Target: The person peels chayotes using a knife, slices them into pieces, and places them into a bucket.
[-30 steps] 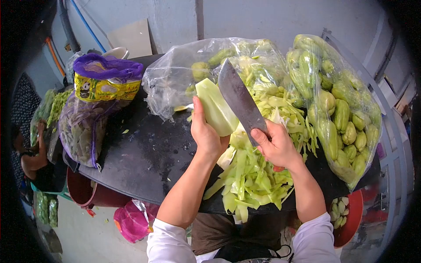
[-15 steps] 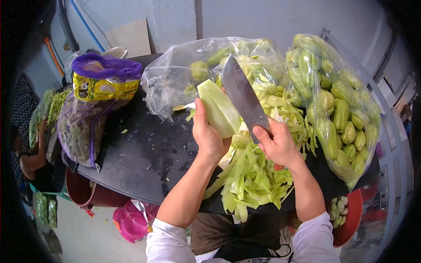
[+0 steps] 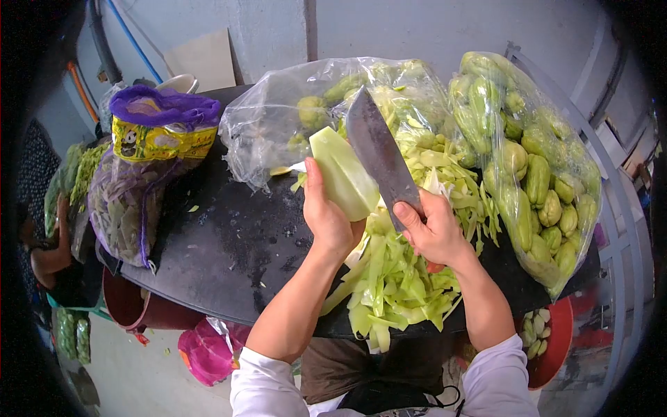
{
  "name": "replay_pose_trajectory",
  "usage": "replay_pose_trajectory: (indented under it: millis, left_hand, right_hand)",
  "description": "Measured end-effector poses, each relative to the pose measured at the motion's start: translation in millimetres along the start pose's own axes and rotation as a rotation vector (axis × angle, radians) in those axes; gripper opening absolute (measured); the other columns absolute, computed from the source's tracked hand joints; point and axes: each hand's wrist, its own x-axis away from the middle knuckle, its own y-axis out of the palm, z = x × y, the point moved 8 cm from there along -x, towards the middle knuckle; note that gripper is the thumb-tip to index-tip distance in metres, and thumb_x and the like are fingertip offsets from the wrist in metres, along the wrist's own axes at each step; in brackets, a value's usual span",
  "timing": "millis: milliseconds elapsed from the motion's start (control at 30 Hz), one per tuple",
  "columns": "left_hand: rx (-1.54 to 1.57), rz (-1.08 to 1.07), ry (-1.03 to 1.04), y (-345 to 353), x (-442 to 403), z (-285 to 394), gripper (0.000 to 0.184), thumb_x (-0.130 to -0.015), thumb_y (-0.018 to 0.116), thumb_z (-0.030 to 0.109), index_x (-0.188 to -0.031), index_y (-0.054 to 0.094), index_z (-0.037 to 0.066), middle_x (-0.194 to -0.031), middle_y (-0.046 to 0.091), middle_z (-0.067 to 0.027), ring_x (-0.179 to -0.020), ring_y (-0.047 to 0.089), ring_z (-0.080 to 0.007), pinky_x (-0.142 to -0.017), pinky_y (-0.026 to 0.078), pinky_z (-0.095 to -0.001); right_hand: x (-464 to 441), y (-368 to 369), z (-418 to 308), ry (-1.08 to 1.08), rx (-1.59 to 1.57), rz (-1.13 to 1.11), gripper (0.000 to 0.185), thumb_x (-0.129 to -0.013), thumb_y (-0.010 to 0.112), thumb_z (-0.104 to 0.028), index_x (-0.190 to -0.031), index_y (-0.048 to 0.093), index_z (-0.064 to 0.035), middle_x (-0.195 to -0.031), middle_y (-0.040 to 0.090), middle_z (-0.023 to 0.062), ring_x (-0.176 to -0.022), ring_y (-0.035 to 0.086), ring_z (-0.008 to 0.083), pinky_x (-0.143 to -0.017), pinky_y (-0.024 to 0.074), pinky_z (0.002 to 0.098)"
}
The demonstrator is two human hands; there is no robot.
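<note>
My left hand point(image 3: 329, 217) is closed around a peeled, pale green chayote point(image 3: 342, 174) with a lengthwise groove and a flat top end. My right hand point(image 3: 432, 229) grips a kitchen knife point(image 3: 381, 149) with a broad dark blade. The blade points up and slants left, its edge close beside the chayote; whether they touch I cannot tell. A bit of red shows under my right hand, perhaps the handle end. Below both hands, long green peelings point(image 3: 399, 295) lie heaped at the table's front edge.
A clear plastic bag point(image 3: 260, 118) with chayotes lies behind the peelings on the black table point(image 3: 222, 257). Another full bag of chayotes point(image 3: 538, 181) stands right. At left is a purple mesh sack point(image 3: 132, 201). Red tubs point(image 3: 156, 313) sit below; another person's arm point(image 3: 59, 243) shows far left.
The whole view has shifted slightly. My right hand and the knife have moved a little up and left; the hold on the chayote is unchanged.
</note>
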Motion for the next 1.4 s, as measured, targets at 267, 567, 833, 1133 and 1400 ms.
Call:
replay_pose_trajectory:
  millis: [267, 567, 833, 1133, 1400]
  left_hand:
    - [-0.019, -0.047, 0.019, 3, 1, 3, 0.058, -0.096, 0.046, 0.059, -0.123, 0.055, 0.009, -0.107, 0.063, -0.0059, -0.097, 0.062, -0.0208, -0.084, 0.051, -0.0356]
    - [-0.019, -0.193, -0.054, 13, 8, -15, 0.058, -0.098, 0.042, 0.056, -0.129, 0.051, 0.007, -0.118, 0.061, -0.0106, -0.108, 0.060, -0.0256, -0.096, 0.047, -0.0417]
    - [0.020, -0.060, -0.041, 2, 4, -9, 0.059, -0.097, 0.043, 0.059, -0.124, 0.054, 0.008, -0.113, 0.062, -0.0092, -0.103, 0.061, -0.0246, -0.091, 0.049, -0.0398]
    - [-0.005, -0.099, -0.058, 3, 6, -20, 0.063, -0.098, 0.038, 0.060, -0.128, 0.051, 0.006, -0.118, 0.060, -0.0116, -0.107, 0.060, -0.0276, -0.094, 0.049, -0.0423]
    - [0.023, -0.109, 0.002, 14, 9, -10, 0.053, -0.102, 0.039, 0.050, -0.122, 0.051, 0.002, -0.113, 0.062, -0.0125, -0.098, 0.063, -0.0241, -0.087, 0.051, -0.0390]
  right_hand:
    - [0, 2, 4, 0.023, -0.040, 0.005, 0.026, -0.098, 0.058, -0.024, -0.098, 0.060, 0.0026, -0.063, 0.056, 0.0052, -0.057, 0.048, 0.0118, -0.053, 0.0416, 0.0321]
    - [-4, 4, 5, -0.057, -0.059, 0.037, 0.035, -0.098, 0.059, -0.028, -0.081, 0.054, 0.0018, -0.058, 0.052, 0.0048, -0.052, 0.046, 0.0121, -0.048, 0.0381, 0.0328]
    - [0, 9, 1, -0.063, -0.016, -0.016, 0.037, -0.096, 0.062, -0.031, -0.084, 0.056, 0.0038, -0.059, 0.051, 0.0043, -0.056, 0.046, 0.0106, -0.050, 0.0384, 0.0325]
    - [-4, 17, 3, -0.044, -0.131, 0.029, 0.041, -0.089, 0.072, -0.035, -0.087, 0.060, 0.0042, -0.060, 0.057, 0.0021, -0.055, 0.048, 0.0054, -0.048, 0.0401, 0.0272]
    - [-1, 13, -9, -0.039, -0.002, 0.013, 0.038, -0.090, 0.072, -0.031, -0.087, 0.062, 0.0053, -0.061, 0.060, 0.0061, -0.054, 0.052, 0.0084, -0.048, 0.0417, 0.0293]
